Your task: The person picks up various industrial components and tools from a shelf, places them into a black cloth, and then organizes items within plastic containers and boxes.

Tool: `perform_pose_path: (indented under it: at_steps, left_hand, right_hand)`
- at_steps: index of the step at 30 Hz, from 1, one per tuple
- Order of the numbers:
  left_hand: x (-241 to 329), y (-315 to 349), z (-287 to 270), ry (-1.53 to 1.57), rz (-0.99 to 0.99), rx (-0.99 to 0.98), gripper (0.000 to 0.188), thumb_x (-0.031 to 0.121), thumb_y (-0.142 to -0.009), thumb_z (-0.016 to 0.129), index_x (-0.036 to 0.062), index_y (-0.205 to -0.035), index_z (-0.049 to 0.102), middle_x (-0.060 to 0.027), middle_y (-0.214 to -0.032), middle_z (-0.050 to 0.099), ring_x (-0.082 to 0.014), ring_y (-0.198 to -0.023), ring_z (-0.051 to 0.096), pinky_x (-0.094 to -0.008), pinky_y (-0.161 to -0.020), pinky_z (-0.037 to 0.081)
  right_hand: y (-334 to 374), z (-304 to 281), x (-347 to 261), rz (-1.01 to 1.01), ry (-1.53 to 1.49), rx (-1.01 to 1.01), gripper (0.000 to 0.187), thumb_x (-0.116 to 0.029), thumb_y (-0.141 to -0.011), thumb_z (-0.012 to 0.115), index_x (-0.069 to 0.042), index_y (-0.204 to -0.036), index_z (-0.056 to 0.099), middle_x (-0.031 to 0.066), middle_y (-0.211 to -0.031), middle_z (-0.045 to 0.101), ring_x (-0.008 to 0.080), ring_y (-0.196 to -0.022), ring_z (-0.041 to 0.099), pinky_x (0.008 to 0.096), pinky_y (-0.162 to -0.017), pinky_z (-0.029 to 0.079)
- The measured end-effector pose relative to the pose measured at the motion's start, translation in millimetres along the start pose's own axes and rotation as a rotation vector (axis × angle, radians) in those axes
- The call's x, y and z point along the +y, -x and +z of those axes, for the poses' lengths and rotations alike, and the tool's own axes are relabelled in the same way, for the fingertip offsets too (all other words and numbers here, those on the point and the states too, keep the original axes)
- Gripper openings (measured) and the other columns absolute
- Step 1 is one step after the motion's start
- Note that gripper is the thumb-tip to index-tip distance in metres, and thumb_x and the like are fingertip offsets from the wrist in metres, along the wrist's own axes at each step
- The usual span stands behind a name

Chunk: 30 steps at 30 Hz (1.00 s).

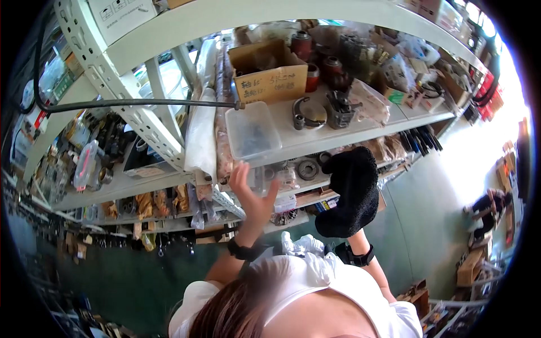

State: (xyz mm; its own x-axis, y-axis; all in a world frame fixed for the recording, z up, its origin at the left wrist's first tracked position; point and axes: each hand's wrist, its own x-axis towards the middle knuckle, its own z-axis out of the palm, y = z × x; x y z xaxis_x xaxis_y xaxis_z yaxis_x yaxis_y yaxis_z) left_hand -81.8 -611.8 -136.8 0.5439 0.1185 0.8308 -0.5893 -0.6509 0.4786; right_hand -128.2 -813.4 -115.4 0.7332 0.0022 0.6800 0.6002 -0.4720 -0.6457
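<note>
My left hand (253, 197) is raised with its fingers spread, and nothing is in it. Its fingertips are at the near edge of a clear plastic box (253, 132) on the shelf; whether they touch it I cannot tell. A black fuzzy cloth (354, 191) covers my right hand (356, 241), hiding the fingers, and hangs in front of the lower shelf. Behind the box is an open cardboard box (269, 79). To its right stand a round metal part with a dark curved clamp (309, 114) and a dark metal part (341, 107).
A dark rod (146, 103) juts across the shelf's left side, by a perforated white upright (141, 121). Reddish-brown cylinders (301, 45) and bagged parts fill the shelf's back. Ring-shaped gears (307, 168) lie on the level below. Another person (487, 209) is far right.
</note>
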Motion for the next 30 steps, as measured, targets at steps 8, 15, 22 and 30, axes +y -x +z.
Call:
perform_pose_path:
  at_steps: [8,15,22,30]
  left_hand:
    - [11,-18,42,-0.28,-0.308,0.194,0.095,0.023,-0.064,0.074,-0.002,-0.135,0.015,-0.0255,-0.138,0.015,-0.0398,-0.127,0.018,-0.0445,-0.102,0.022]
    - [-3,-28,69,-0.265,-0.419,0.356,0.081,0.017,-0.062,0.075,-0.0014,-0.127,0.03,-0.0185,-0.124,0.035,-0.0307,-0.116,0.035,-0.038,-0.097,0.028]
    - [0,21,64,-0.152,-0.332,0.441,0.072,-0.001,-0.057,0.075,0.0051,-0.113,0.03,-0.0111,-0.108,0.036,-0.0224,-0.098,0.044,-0.0354,-0.085,0.039]
    - [77,49,17,-0.514,0.071,0.273,0.07,0.008,-0.054,0.08,0.0095,-0.107,0.033,-0.0207,-0.114,0.042,-0.0357,-0.099,0.045,-0.0452,-0.085,0.036]
  right_hand:
    - [-32,-4,35,-0.082,-0.233,-0.248,0.053,-0.027,-0.056,0.072,0.003,-0.096,0.053,0.0166,-0.097,0.052,0.0315,-0.084,0.051,0.0346,-0.074,0.043]
    - [-35,-29,63,-0.081,-0.382,-0.399,0.052,-0.025,-0.058,0.072,0.002,-0.098,0.053,0.0166,-0.098,0.052,0.0314,-0.085,0.051,0.0343,-0.076,0.042]
    - [-38,-54,85,-0.035,-0.474,-0.509,0.052,-0.024,-0.059,0.071,0.002,-0.099,0.053,0.0165,-0.1,0.053,0.0313,-0.087,0.052,0.034,-0.078,0.042]
    - [-39,-26,86,0.021,-0.802,-0.778,0.051,-0.023,-0.06,0.071,0.002,-0.101,0.053,0.0165,-0.101,0.053,0.0311,-0.089,0.052,0.0338,-0.08,0.042]
